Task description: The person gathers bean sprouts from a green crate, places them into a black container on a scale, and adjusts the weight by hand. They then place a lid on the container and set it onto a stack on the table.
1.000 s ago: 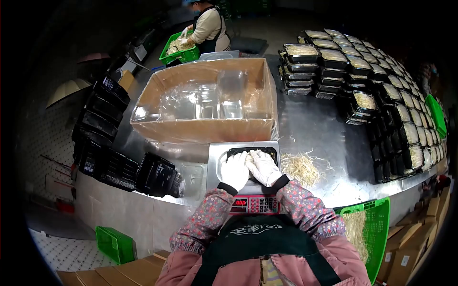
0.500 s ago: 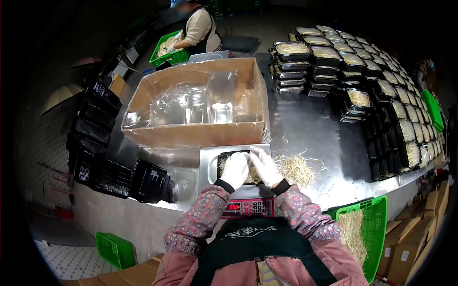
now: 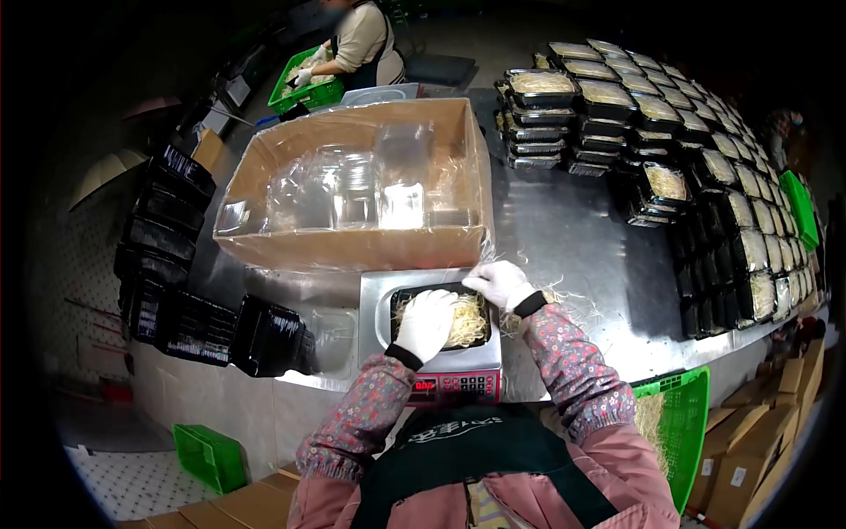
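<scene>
A black tray [image 3: 484, 338] filled with pale bean sprouts [image 3: 469, 322] rests on a silver weighing scale [image 3: 376, 309] with a red keypad panel. My left hand [image 3: 427, 324], in a white glove, lies over the left part of the sprouts with fingers stretched out. At the tray's upper right corner, my right hand [image 3: 500, 284], gloved too, has its fingers drawn together; what is in them, if anything, is too small to make out. Loose sprouts [image 3: 557, 304] lie on the metal table right of the scale, partly hidden by my right forearm.
A cardboard box [image 3: 352, 249] of clear plastic lids stands behind the scale. Black trays [image 3: 201, 328] are stacked at left, filled packs [image 3: 608, 94] at right. A green crate [image 3: 692, 432] of sprouts sits by my right side. A co-worker [image 3: 361, 44] handles another crate.
My hands have moved apart, uncovering sprouts in the tray. The right hand has shifted right and up, and the heap beside the scale looks smaller or more covered.
</scene>
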The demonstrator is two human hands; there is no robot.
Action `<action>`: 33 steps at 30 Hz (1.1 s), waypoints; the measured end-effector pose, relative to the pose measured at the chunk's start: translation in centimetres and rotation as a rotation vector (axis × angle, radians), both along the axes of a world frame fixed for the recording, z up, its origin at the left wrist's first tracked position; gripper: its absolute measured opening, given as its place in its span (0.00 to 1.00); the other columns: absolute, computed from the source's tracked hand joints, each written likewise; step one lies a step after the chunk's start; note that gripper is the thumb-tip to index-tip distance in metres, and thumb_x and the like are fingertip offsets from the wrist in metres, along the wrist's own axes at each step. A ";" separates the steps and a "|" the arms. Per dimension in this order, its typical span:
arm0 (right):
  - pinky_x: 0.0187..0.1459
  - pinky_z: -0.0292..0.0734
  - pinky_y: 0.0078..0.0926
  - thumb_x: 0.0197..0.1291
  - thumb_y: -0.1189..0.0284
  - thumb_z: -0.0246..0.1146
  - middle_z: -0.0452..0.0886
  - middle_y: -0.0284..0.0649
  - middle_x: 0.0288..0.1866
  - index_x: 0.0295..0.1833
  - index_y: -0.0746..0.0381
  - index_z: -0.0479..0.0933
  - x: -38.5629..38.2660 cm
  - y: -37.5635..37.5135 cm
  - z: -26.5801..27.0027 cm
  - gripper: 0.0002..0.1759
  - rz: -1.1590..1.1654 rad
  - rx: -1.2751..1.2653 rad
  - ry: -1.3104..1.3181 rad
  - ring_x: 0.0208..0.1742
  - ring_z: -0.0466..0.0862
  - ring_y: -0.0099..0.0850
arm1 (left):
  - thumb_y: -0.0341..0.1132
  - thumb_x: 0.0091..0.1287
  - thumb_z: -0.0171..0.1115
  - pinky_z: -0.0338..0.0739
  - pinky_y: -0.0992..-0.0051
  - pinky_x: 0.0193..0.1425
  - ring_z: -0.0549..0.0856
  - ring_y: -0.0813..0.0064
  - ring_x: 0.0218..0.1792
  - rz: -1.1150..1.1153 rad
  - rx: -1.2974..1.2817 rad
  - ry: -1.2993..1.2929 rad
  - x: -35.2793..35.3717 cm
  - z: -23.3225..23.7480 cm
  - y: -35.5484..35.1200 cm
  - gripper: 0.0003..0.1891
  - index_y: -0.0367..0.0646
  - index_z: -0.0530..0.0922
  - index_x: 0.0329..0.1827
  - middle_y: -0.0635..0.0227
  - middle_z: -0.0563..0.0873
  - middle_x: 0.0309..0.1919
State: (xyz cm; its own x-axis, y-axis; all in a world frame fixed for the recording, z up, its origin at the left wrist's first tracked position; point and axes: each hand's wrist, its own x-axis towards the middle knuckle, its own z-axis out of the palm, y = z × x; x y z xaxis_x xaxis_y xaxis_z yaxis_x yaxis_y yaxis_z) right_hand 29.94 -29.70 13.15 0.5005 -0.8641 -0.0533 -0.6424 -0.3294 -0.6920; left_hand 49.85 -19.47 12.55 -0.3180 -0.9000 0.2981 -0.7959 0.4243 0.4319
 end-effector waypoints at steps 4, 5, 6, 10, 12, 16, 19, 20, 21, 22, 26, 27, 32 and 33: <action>0.53 0.77 0.42 0.60 0.56 0.65 0.88 0.43 0.40 0.41 0.56 0.87 -5.5 -2.6 -1.1 0.16 -0.157 -0.039 0.297 0.47 0.86 0.42 | 0.33 0.66 0.57 0.73 0.58 0.62 0.80 0.54 0.55 0.028 0.097 0.031 3.6 1.1 2.4 0.15 0.41 0.80 0.55 0.57 0.83 0.52; 0.55 0.75 0.44 0.60 0.57 0.64 0.87 0.43 0.43 0.40 0.56 0.87 -6.2 -2.8 -1.4 0.15 -0.112 -0.185 0.590 0.51 0.85 0.42 | 0.32 0.66 0.58 0.73 0.58 0.62 0.80 0.53 0.55 0.010 0.080 0.054 4.8 0.9 2.8 0.15 0.41 0.80 0.55 0.56 0.84 0.51; 0.61 0.70 0.46 0.59 0.58 0.64 0.84 0.42 0.51 0.41 0.55 0.86 -6.1 -2.4 -2.8 0.14 -0.135 -0.355 0.496 0.61 0.79 0.40 | 0.32 0.66 0.58 0.72 0.58 0.62 0.80 0.53 0.55 0.009 0.075 0.067 5.5 0.7 3.3 0.16 0.40 0.80 0.56 0.56 0.84 0.51; 0.73 0.58 0.54 0.62 0.61 0.62 0.73 0.39 0.71 0.72 0.48 0.68 2.4 1.6 -4.2 0.31 0.085 -0.459 0.227 0.75 0.67 0.42 | 0.31 0.67 0.57 0.72 0.58 0.62 0.80 0.52 0.55 0.023 0.077 0.090 5.6 0.7 3.4 0.16 0.40 0.79 0.57 0.56 0.84 0.52; 0.76 0.52 0.57 0.63 0.62 0.58 0.67 0.36 0.77 0.76 0.42 0.63 4.5 2.9 -7.0 0.34 0.323 -0.573 0.337 0.78 0.63 0.44 | 0.29 0.68 0.56 0.73 0.60 0.63 0.80 0.53 0.55 0.017 0.088 0.106 5.5 1.1 3.5 0.15 0.37 0.80 0.56 0.55 0.84 0.51; 0.75 0.51 0.60 0.70 0.64 0.50 0.66 0.34 0.78 0.70 0.41 0.71 -0.8 -0.3 -6.4 0.24 -0.003 -0.444 0.409 0.79 0.61 0.46 | 0.30 0.67 0.58 0.73 0.59 0.62 0.80 0.53 0.54 0.036 0.075 0.101 6.1 0.9 4.3 0.16 0.40 0.79 0.57 0.57 0.84 0.51; 0.66 0.66 0.55 0.66 0.59 0.57 0.79 0.40 0.61 0.58 0.50 0.80 -5.7 -2.6 -4.9 0.18 -0.200 -0.384 0.551 0.66 0.73 0.47 | 0.30 0.66 0.59 0.73 0.59 0.61 0.80 0.53 0.53 0.050 0.046 0.117 5.8 0.5 4.1 0.17 0.40 0.79 0.58 0.57 0.84 0.51; 0.61 0.71 0.52 0.64 0.58 0.60 0.83 0.42 0.54 0.55 0.52 0.82 -7.1 -3.3 -5.1 0.18 -0.253 -0.368 0.570 0.61 0.79 0.47 | 0.31 0.66 0.59 0.73 0.59 0.60 0.81 0.54 0.53 0.050 0.035 0.118 5.7 0.2 3.7 0.17 0.40 0.79 0.58 0.56 0.84 0.50; 0.55 0.77 0.48 0.64 0.58 0.60 0.86 0.43 0.47 0.50 0.53 0.84 -7.2 -3.8 -3.3 0.16 -0.255 -0.211 0.519 0.53 0.84 0.47 | 0.31 0.66 0.59 0.74 0.58 0.60 0.81 0.54 0.53 0.050 0.024 0.119 5.4 -0.2 3.4 0.17 0.40 0.79 0.58 0.56 0.84 0.50; 0.49 0.78 0.46 0.63 0.57 0.61 0.86 0.43 0.41 0.45 0.54 0.84 -6.5 -3.9 -1.7 0.15 -0.283 -0.251 0.319 0.46 0.85 0.47 | 0.32 0.66 0.61 0.74 0.57 0.59 0.81 0.52 0.52 0.038 0.019 0.153 4.8 -0.4 2.7 0.18 0.39 0.79 0.58 0.55 0.84 0.49; 0.48 0.78 0.40 0.65 0.60 0.63 0.84 0.42 0.38 0.41 0.57 0.83 -0.2 -5.3 3.8 0.12 -0.167 -0.424 -0.180 0.47 0.83 0.43 | 0.38 0.61 0.71 0.73 0.59 0.64 0.80 0.51 0.57 0.098 -0.048 0.214 1.6 0.8 1.1 0.29 0.37 0.75 0.65 0.50 0.82 0.57; 0.53 0.77 0.40 0.65 0.62 0.62 0.84 0.46 0.43 0.53 0.58 0.81 1.4 -6.2 4.2 0.16 -0.121 -0.505 -0.207 0.51 0.82 0.45 | 0.33 0.60 0.72 0.74 0.62 0.63 0.82 0.53 0.56 0.119 -0.175 0.232 1.0 1.5 0.8 0.26 0.35 0.79 0.61 0.50 0.83 0.55; 0.64 0.74 0.43 0.66 0.62 0.58 0.80 0.59 0.58 0.66 0.66 0.72 7.0 -12.6 1.7 0.28 0.010 -0.311 0.115 0.61 0.80 0.52 | 0.29 0.70 0.59 0.73 0.67 0.66 0.83 0.60 0.58 0.438 -0.163 0.631 2.8 2.7 2.6 0.20 0.34 0.76 0.65 0.52 0.83 0.57; 0.62 0.75 0.43 0.64 0.61 0.59 0.82 0.58 0.56 0.63 0.66 0.75 7.6 -12.9 2.4 0.27 0.010 -0.114 0.289 0.59 0.81 0.53 | 0.29 0.73 0.56 0.73 0.68 0.67 0.82 0.61 0.60 0.483 -0.093 0.740 3.5 3.0 3.4 0.19 0.34 0.75 0.65 0.53 0.83 0.58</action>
